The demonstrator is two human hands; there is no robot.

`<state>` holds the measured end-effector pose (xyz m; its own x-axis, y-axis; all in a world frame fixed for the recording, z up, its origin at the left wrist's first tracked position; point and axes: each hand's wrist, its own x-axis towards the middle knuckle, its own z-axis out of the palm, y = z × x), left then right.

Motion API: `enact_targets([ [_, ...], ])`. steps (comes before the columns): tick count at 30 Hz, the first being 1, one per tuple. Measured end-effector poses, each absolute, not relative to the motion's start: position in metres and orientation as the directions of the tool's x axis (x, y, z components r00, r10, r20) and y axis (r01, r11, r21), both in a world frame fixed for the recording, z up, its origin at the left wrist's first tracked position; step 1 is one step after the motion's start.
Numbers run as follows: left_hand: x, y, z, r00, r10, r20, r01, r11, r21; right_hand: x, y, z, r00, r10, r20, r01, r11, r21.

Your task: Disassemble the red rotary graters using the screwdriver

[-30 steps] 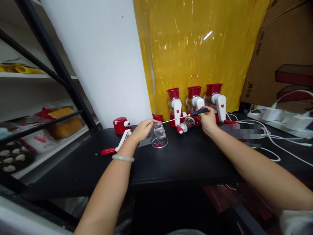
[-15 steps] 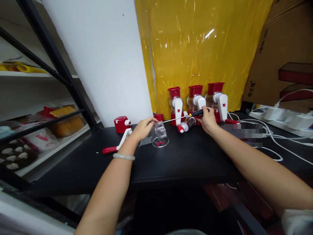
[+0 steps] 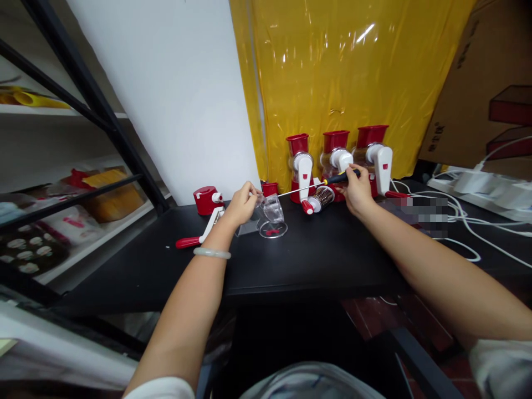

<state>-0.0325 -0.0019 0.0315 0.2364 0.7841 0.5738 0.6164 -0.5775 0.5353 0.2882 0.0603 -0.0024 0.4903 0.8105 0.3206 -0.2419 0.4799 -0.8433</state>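
Observation:
In my right hand [image 3: 358, 191] is a screwdriver [image 3: 332, 180] with a dark and yellow handle, its long shaft pointing left. The tip ends at the upper edge of a clear plastic housing [image 3: 273, 209] with a round rim, which rests on the black table. My left hand [image 3: 245, 204] is closed in a pinch at the left side of this housing; what lies between the fingertips is too small to tell. A metal grater drum [image 3: 322, 198] lies under the screwdriver shaft. Left of my left hand sits a red base part [image 3: 206, 200] beside a white crank with a red handle [image 3: 189, 242].
Three red and white rotary graters [image 3: 300, 166] stand along the yellow plastic curtain [image 3: 324, 72]. White cables and a power strip [image 3: 477, 185] lie at the right, before a cardboard box [image 3: 461, 127]. A black-framed shelf [image 3: 75, 77] borders the left side.
The camera view has tilted down slightly, so the tabletop things appear higher. My left fingers have shifted a little at the clear housing; the screwdriver stays in my right hand.

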Motion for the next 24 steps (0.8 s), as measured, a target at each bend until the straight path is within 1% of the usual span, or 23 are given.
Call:
enact_targets([
  [5, -0.0320, 0.0006, 0.0297, 0.180, 0.757, 0.627, 0.661, -0.566, 0.493, 0.2899, 0.0625, -0.0015, 0.538, 0.804, 0.253, -0.280, 0.453, -0.846],
  [8, -0.0317, 0.0021, 0.0284, 0.143, 0.748, 0.648, 0.690, -0.545, 0.477, 0.2912, 0.0619, -0.0004, 0.540, 0.804, 0.248, -0.283, 0.451, -0.846],
  [11, -0.0316, 0.0025, 0.0287, 0.146, 0.750, 0.645, 0.710, -0.533, 0.459, 0.2915, 0.0606, 0.0001, 0.527, 0.815, 0.240, -0.283, 0.435, -0.855],
  [15, -0.0323, 0.0030, 0.0281, 0.129, 0.748, 0.651, 0.723, -0.520, 0.455, 0.2920, 0.0601, 0.0001, 0.501, 0.813, 0.296, -0.269, 0.471, -0.840],
  [19, -0.0314, 0.0036, 0.0256, 0.063, 0.753, 0.655, 0.720, -0.489, 0.493, 0.2936, 0.0612, -0.0010, 0.486, 0.802, 0.346, -0.197, 0.487, -0.851],
  [24, -0.0294, 0.0022, 0.0268, 0.095, 0.777, 0.623, 0.723, -0.484, 0.493, 0.2956, 0.0670, -0.0043, 0.506, 0.756, 0.415, -0.107, 0.533, -0.839],
])
